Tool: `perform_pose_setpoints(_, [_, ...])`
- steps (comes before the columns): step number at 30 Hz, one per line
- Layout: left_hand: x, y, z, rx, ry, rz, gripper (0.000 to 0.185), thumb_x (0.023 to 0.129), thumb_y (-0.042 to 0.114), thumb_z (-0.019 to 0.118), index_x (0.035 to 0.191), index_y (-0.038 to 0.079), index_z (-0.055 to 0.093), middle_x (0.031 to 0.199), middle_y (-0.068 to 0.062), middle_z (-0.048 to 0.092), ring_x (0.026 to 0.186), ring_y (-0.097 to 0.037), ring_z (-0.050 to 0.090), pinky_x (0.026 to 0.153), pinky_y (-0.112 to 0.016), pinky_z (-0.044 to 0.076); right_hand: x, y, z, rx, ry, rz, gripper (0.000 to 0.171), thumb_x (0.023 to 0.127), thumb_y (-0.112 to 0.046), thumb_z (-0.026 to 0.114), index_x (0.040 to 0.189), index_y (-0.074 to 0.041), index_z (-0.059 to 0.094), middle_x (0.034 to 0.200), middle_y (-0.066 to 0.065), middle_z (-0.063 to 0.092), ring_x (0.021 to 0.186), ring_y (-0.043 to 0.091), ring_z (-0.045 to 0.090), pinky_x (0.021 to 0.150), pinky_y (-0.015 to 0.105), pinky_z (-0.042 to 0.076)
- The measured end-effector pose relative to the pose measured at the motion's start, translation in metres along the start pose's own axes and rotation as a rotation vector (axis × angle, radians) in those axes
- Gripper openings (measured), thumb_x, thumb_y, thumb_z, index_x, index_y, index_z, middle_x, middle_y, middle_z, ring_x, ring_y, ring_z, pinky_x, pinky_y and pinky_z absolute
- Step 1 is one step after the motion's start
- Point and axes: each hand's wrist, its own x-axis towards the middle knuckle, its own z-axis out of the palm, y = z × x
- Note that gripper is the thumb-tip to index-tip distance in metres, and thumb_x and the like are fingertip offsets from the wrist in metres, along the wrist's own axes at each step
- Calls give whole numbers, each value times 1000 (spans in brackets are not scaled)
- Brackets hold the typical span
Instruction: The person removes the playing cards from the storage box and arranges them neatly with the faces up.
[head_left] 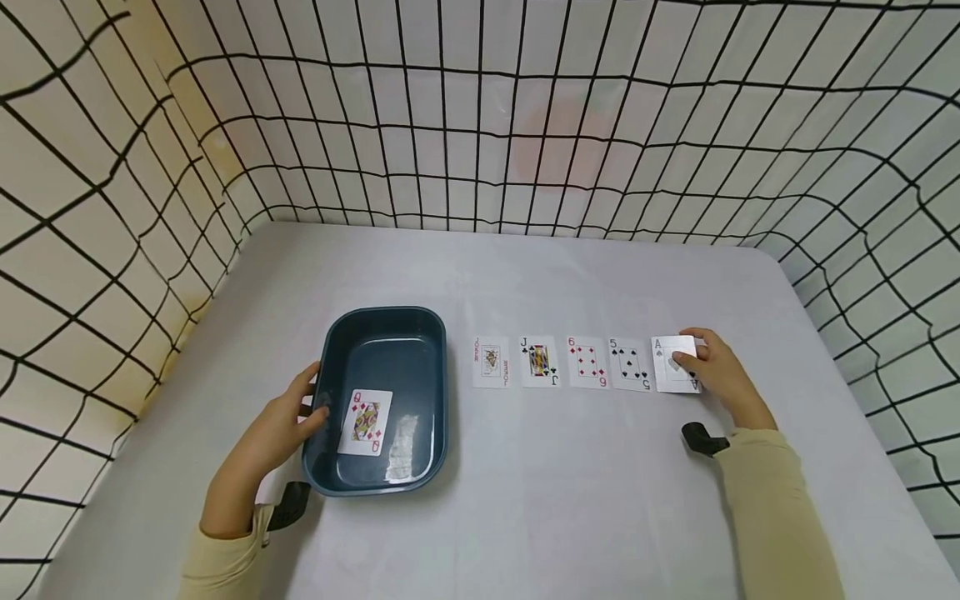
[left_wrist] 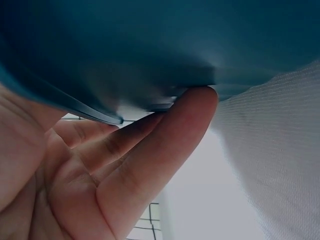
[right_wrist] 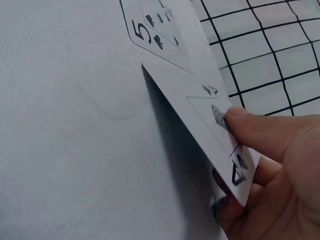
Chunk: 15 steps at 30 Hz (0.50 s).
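My left hand (head_left: 279, 425) grips the left wall of a dark blue tray (head_left: 442, 400), thumb over the rim and fingers against the outside. Inside the tray lies a queen of diamonds card (head_left: 365, 422), face up. My right hand (head_left: 722, 377) pinches the ace of spades card (head_left: 667, 354) at its right side. In the right wrist view the thumb presses the face of the ace while fingers sit under it, and its near edge is tilted up off the cloth. Just left of it lies the five of spades card (head_left: 630, 364).
Further left in the row, face up, are a six of diamonds (head_left: 587, 362), a jack of clubs (head_left: 540, 362) and a joker (head_left: 491, 362). Black netting (head_left: 480, 133) surrounds the back and sides of the white table (head_left: 540, 500).
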Motion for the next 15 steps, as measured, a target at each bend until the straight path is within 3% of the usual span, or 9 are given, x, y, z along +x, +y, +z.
perform_pose_setpoints(6, [2, -1, 1, -2, -1, -7, 67, 89, 12, 52, 142, 1, 11, 129, -34, 34, 101, -45, 50, 74, -50, 48, 2, 0, 6, -203, 38, 51, 52, 92, -23, 51, 132, 3, 30, 106, 27, 47, 83, 30, 50, 61, 32, 44])
perform_pose_setpoints(11, [2, -1, 1, -7, -2, -21, 68, 89, 13, 52, 142, 2, 11, 129, -34, 34, 102, -45, 49, 74, -51, 47, 2, -5, 11, -281, 79, 52, 50, 90, -16, 54, 128, 9, 34, 102, 29, 40, 86, 36, 43, 69, 45, 42])
perform_pose_setpoints(15, [1, -2, 1, -7, -1, -19, 68, 89, 13, 52, 142, 2, 11, 129, -34, 34, 102, -45, 50, 75, -51, 47, 2, -10, 13, -312, 96, 70, 52, 89, -13, 55, 129, 10, 32, 99, 27, 36, 84, 35, 40, 69, 46, 39])
